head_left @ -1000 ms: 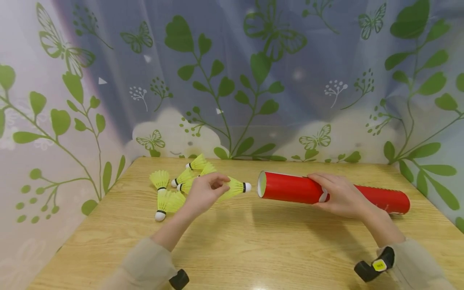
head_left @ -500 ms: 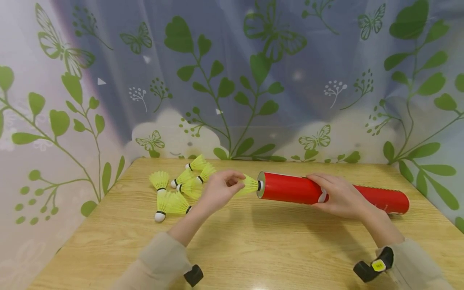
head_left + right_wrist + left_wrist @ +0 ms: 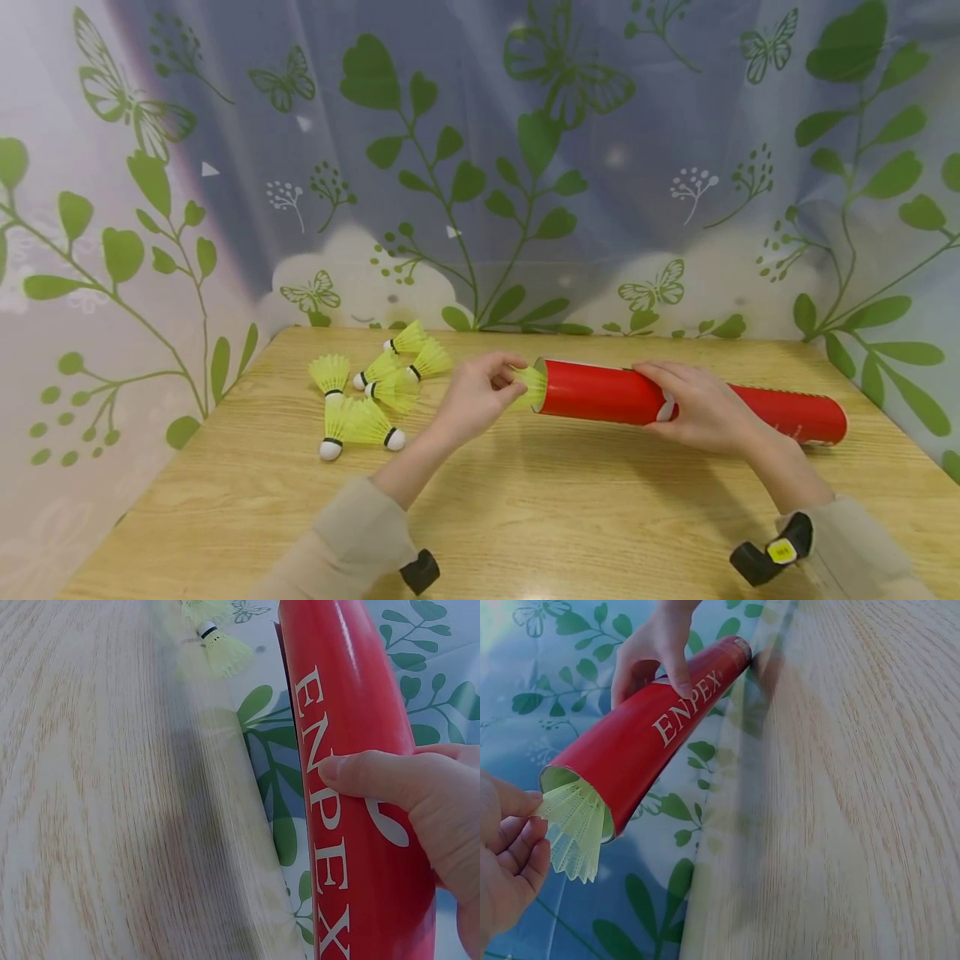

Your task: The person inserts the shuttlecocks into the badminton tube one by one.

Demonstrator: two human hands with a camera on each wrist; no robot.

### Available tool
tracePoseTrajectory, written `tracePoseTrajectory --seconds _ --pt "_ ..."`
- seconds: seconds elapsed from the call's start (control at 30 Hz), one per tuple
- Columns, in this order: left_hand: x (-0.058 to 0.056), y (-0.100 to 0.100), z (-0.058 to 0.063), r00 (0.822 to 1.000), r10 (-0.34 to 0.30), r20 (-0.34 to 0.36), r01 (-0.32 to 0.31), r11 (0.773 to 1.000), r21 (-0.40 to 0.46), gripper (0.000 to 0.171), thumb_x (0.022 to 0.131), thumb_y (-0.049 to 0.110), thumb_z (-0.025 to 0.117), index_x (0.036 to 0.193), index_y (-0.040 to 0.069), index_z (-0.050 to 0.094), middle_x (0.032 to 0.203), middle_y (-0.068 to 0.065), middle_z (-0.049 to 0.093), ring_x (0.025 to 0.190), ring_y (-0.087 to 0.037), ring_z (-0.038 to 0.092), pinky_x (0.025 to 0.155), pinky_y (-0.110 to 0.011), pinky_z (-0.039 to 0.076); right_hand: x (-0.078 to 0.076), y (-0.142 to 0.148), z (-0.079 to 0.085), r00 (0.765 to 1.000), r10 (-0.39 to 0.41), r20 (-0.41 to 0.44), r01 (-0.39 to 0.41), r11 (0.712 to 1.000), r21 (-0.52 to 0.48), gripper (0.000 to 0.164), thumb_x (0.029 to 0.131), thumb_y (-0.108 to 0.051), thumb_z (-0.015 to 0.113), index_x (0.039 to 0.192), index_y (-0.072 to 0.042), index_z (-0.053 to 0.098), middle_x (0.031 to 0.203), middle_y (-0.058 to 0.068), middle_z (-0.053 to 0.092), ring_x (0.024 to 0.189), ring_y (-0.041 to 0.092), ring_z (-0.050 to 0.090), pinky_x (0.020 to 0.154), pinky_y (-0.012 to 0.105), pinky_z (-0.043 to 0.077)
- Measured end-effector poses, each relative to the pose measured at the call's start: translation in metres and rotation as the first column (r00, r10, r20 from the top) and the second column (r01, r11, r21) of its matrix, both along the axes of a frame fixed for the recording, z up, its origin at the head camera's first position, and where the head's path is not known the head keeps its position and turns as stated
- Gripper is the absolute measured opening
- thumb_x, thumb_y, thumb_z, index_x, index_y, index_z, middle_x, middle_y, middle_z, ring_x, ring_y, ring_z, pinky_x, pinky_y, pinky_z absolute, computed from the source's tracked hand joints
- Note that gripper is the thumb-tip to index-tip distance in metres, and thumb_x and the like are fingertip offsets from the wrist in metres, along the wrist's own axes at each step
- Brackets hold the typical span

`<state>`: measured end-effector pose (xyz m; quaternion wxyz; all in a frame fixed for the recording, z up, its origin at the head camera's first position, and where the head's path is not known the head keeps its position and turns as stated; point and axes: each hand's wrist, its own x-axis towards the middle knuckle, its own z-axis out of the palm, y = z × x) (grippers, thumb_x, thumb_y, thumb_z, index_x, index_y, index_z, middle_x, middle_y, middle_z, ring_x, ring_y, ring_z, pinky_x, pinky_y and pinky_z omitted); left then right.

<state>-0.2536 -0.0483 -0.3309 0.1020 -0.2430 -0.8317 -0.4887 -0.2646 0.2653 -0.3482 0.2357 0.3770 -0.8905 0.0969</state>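
Note:
My left hand (image 3: 480, 396) pinches the feathered skirt of a yellow shuttlecock (image 3: 576, 821) between thumb and fingers. The shuttlecock's cork end is hidden inside the mouth of a red shuttlecock tube (image 3: 600, 390), and part of the skirt sticks out of the rim. Around the middle of that tube my right hand (image 3: 701, 404) is wrapped, thumb on the near side, as the right wrist view shows. White ENPEX lettering runs along the tube. Its open end points left, raised a little over the table, while the far end sits lower at the right.
Several yellow shuttlecocks with white corks lie in a loose group at the left, the nearest one (image 3: 375, 425) beside my left forearm. They rest on a wooden table (image 3: 525, 517). A patterned curtain (image 3: 487, 167) hangs behind its back edge.
My left hand has moved right, carrying the shuttlecock cork first from just outside the tube's mouth to partly inside it. The right hand and tube have stayed nearly still.

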Motion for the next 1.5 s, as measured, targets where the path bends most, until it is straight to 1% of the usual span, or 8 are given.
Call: tracePoseTrajectory --seconds 0.13,0.37,0.6,0.73,0.83,0.93,1.17,1.5 --pt "-0.001 0.004 -0.002 1.000 -0.001 -0.014 0.001 1.000 -0.010 0.026 0.082 0.002 0.067 0.107 0.003 0.063 0.078 -0.002 0.065 0.068 -0.011 0.058 0.063 -0.023 0.049 0.000 0.000 0.000 1.000 0.000 0.001 0.000 1.000 0.000 0.076 0.057 -0.021 0.087 0.122 0.000 0.054 0.115 0.017 0.060 0.098 0.032 0.057 0.079 0.053 0.046" --pt "0.000 0.011 -0.003 1.000 -0.022 0.009 0.022 1.000 -0.011 0.031 0.085 0.000 0.062 0.115 0.005 0.059 0.083 -0.003 0.066 0.071 -0.012 0.057 0.065 -0.023 0.049 0.000 0.000 -0.001 1.000 0.001 -0.012 -0.001 1.000 0.001 0.075 0.057 -0.022 0.088 0.122 -0.001 0.054 0.114 0.017 0.060 0.099 0.032 0.057 0.080 0.053 0.045" --pt "0.000 0.018 -0.008 1.000 0.007 0.027 -0.009 0.999 0.053 0.031 0.084 0.000 0.063 0.114 0.003 0.056 0.085 -0.004 0.069 0.072 -0.013 0.058 0.067 -0.024 0.048 0.000 0.000 0.000 1.000 -0.002 -0.013 0.002 1.000 0.004 0.075 0.057 -0.022 0.087 0.121 0.000 0.055 0.114 0.017 0.060 0.099 0.033 0.057 0.080 0.053 0.045" --pt "0.000 0.019 -0.012 0.996 0.028 0.082 -0.037 0.994 0.106 0.023 0.084 0.003 0.065 0.106 0.002 0.057 0.086 -0.004 0.069 0.075 -0.014 0.059 0.068 -0.025 0.049 0.000 0.000 0.000 1.000 -0.002 -0.006 0.002 1.000 0.001 0.074 0.057 -0.021 0.087 0.121 -0.001 0.055 0.115 0.017 0.060 0.100 0.033 0.057 0.081 0.053 0.045" --pt "-0.001 0.018 -0.015 0.995 0.049 0.085 -0.057 0.993 0.100 0.013 0.083 0.005 0.067 0.095 0.001 0.064 0.082 -0.004 0.069 0.073 -0.014 0.059 0.066 -0.024 0.049 0.000 0.000 -0.001 1.000 -0.003 -0.001 0.003 1.000 0.000 0.075 0.058 -0.020 0.088 0.122 -0.001 0.055 0.115 0.017 0.060 0.100 0.033 0.057 0.081 0.053 0.045" --pt "-0.002 0.018 -0.016 0.997 0.061 0.053 -0.065 0.995 0.078 0.007 0.083 0.005 0.067 0.088 0.001 0.069 0.078 -0.005 0.068 0.070 -0.013 0.059 0.064 -0.023 0.048 0.000 0.001 -0.001 1.000 -0.004 0.006 0.004 1.000 0.002 0.074 0.058 -0.020 0.087 0.122 0.000 0.055 0.115 0.017 0.059 0.100 0.033 0.056 0.081 0.054 0.045" --pt "-0.001 0.018 -0.013 0.998 0.061 0.009 -0.061 0.997 0.046 0.010 0.085 0.004 0.063 0.090 0.001 0.071 0.081 -0.005 0.069 0.069 -0.011 0.058 0.063 -0.022 0.049 0.002 0.002 0.001 0.998 -0.037 0.040 0.037 0.999 0.012 0.075 0.059 -0.022 0.086 0.124 -0.001 0.054 0.117 0.017 0.059 0.101 0.032 0.056 0.082 0.053 0.045" --pt "-0.001 0.024 -0.013 0.998 0.051 0.039 -0.053 0.997 0.050 0.012 0.086 0.005 0.063 0.094 0.001 0.072 0.087 -0.006 0.070 0.076 -0.014 0.061 0.066 -0.022 0.049 0.001 0.002 0.000 0.998 -0.044 0.051 0.044 0.999 0.013 0.076 0.060 -0.023 0.086 0.124 -0.001 0.053 0.117 0.017 0.059 0.101 0.033 0.056 0.082 0.053 0.045"
